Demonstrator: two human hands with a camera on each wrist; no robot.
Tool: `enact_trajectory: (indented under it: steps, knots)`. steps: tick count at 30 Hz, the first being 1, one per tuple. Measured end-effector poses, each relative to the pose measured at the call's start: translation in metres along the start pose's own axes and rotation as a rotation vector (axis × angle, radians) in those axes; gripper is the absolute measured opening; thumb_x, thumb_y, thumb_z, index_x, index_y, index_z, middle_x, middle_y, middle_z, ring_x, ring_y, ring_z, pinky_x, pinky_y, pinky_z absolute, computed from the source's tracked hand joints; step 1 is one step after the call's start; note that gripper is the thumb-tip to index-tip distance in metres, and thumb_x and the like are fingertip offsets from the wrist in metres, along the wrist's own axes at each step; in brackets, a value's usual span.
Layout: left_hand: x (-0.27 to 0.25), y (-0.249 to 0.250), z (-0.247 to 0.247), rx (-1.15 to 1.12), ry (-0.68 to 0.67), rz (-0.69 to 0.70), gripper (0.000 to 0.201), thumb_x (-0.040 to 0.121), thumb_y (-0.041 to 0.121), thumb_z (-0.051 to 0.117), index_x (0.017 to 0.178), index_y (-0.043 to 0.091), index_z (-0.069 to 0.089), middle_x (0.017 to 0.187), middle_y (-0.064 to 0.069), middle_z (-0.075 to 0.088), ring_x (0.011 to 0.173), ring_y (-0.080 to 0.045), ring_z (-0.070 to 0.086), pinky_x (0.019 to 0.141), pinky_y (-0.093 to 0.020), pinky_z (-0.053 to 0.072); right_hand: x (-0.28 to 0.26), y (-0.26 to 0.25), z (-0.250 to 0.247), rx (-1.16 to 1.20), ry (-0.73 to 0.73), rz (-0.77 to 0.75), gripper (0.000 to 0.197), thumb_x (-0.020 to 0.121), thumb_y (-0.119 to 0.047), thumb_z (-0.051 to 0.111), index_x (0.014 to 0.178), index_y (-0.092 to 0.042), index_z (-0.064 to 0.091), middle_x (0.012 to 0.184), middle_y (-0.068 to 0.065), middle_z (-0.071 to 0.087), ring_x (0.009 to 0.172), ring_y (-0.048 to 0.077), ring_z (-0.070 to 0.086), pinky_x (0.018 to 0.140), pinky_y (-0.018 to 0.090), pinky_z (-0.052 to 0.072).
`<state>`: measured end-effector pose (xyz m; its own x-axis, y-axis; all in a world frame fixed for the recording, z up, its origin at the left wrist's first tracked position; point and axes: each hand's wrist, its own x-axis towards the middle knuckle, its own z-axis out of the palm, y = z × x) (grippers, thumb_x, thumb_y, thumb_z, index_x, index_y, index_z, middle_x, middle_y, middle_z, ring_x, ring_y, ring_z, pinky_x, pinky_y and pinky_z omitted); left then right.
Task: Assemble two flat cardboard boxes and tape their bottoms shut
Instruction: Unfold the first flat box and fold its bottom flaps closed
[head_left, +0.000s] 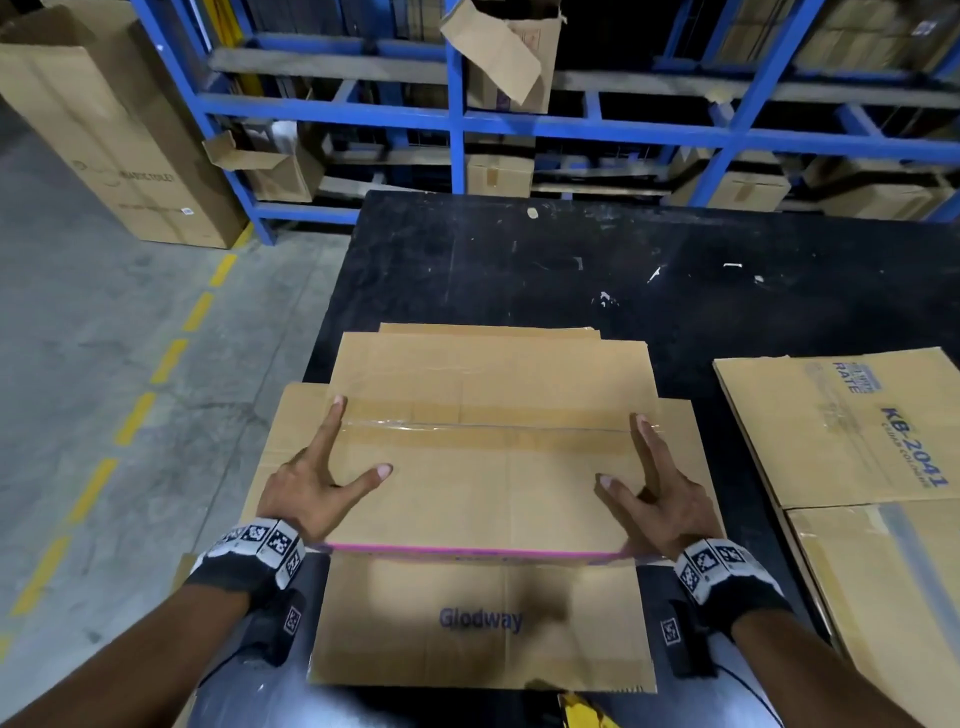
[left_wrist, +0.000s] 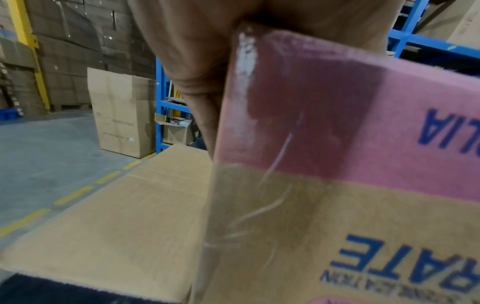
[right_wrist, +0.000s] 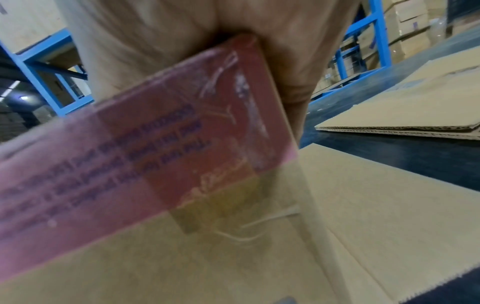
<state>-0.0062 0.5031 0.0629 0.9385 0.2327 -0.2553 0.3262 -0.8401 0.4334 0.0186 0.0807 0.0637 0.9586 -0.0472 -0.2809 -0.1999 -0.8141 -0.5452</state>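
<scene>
A brown cardboard box (head_left: 483, 467) stands bottom-up on the black table (head_left: 519, 260), its lower flaps spread flat around it. Clear tape (head_left: 483, 427) runs along the closed centre seam. My left hand (head_left: 343, 457) lies on the box's near left corner, index finger straight along the left edge and thumb flat on top. My right hand (head_left: 631, 462) mirrors it at the near right corner. The other fingers are hidden down the sides. Both wrist views show a palm, left (left_wrist: 194, 51) and right (right_wrist: 182, 30), against a taped pink-banded side of the box (left_wrist: 337, 205) (right_wrist: 155, 205).
A flat folded box (head_left: 841, 431) printed KB-2041 lies on the table's right side, also seen as flat cardboard (right_wrist: 402, 115). A blue rack (head_left: 457, 119) with cartons stands behind the table. A tall carton (head_left: 104, 130) stands on the concrete floor to the left.
</scene>
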Motion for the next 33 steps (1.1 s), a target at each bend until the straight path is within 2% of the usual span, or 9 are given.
enact_trajectory:
  steps: [4,7,9,11,14,18,22,26,33]
  knots:
    - [0.007,0.001,-0.008,0.034,-0.017,-0.014,0.103,0.075,0.087,0.057,0.153,0.065,-0.008,0.129,-0.013,0.071,0.106,-0.036,0.071,0.097,-0.044,0.05,0.007,0.0,0.002,-0.067,0.023,0.01,0.096,0.081,-0.073,0.059,0.149,-0.063,-0.009,0.105,0.017,0.07,0.095,0.039,0.067,0.095,0.048,0.049]
    - [0.004,0.006,-0.008,0.027,-0.011,-0.022,0.103,0.077,0.082,0.061,0.157,0.059,0.0,0.134,-0.011,0.068,0.111,-0.035,0.068,0.097,-0.043,0.05,0.01,0.0,0.002,-0.089,0.031,-0.005,0.093,0.081,-0.07,0.061,0.15,-0.057,0.0,0.102,0.019,0.071,0.093,0.041,0.068,0.094,0.05,0.051]
    - [0.001,0.007,0.0,0.074,0.045,-0.033,0.104,0.078,0.082,0.058,0.161,0.051,0.003,0.15,-0.016,0.048,0.131,-0.039,0.055,0.107,-0.048,0.044,0.009,-0.003,0.003,-0.116,0.045,-0.004,0.088,0.081,-0.072,0.058,0.15,-0.053,0.007,0.114,0.02,0.066,0.098,0.042,0.066,0.091,0.05,0.052]
    - [0.002,0.01,0.012,0.185,0.134,0.044,0.102,0.084,0.078,0.05,0.164,0.037,0.003,0.169,-0.014,0.012,0.157,-0.037,0.014,0.125,-0.053,0.018,0.011,-0.002,0.008,-0.258,0.158,-0.031,0.085,0.081,-0.074,0.052,0.152,-0.043,0.017,0.146,0.018,0.041,0.123,0.042,0.054,0.096,0.053,0.05]
    - [0.004,0.028,0.033,0.265,0.138,0.295,0.086,0.09,0.059,0.034,0.165,0.032,0.002,0.174,-0.005,-0.009,0.158,-0.027,-0.018,0.127,-0.058,-0.005,0.015,-0.007,0.019,-0.478,0.239,-0.187,0.086,0.087,-0.068,0.034,0.158,-0.024,0.016,0.169,0.008,-0.002,0.154,0.032,0.006,0.12,0.056,0.022]
    - [0.002,0.057,0.054,0.346,0.03,0.341,0.079,0.094,0.067,0.023,0.16,0.046,-0.014,0.17,-0.002,-0.023,0.156,-0.029,-0.025,0.124,-0.057,-0.014,0.02,-0.007,0.025,-0.49,0.136,-0.275,0.079,0.088,-0.057,0.021,0.16,-0.037,-0.006,0.169,-0.002,-0.012,0.155,0.024,-0.011,0.123,0.056,0.005]
    - [0.004,0.061,0.055,0.438,-0.008,0.296,0.08,0.089,0.085,0.008,0.158,0.052,-0.015,0.17,-0.005,-0.024,0.157,-0.034,-0.022,0.123,-0.061,-0.011,0.025,-0.012,0.023,-0.507,0.08,-0.219,0.083,0.083,-0.059,0.015,0.16,-0.033,0.001,0.169,0.0,-0.009,0.155,0.026,-0.01,0.123,0.054,0.012]
    - [0.002,0.063,0.045,0.439,-0.035,0.302,0.083,0.087,0.087,0.012,0.159,0.052,-0.007,0.173,-0.003,-0.014,0.158,-0.033,-0.015,0.125,-0.059,-0.007,0.025,-0.023,0.033,-0.51,0.113,-0.197,0.091,0.08,-0.062,0.017,0.161,-0.021,0.014,0.168,0.01,0.005,0.154,0.035,-0.001,0.122,0.057,0.008]
    - [-0.009,0.057,0.053,0.46,-0.054,0.271,0.082,0.087,0.086,0.006,0.157,0.051,-0.018,0.168,-0.003,-0.029,0.155,-0.031,-0.029,0.124,-0.059,-0.012,0.013,-0.014,0.042,-0.59,0.075,-0.211,0.081,0.087,-0.076,0.012,0.158,-0.041,-0.006,0.168,0.009,-0.012,0.152,0.037,-0.013,0.121,0.059,0.0]
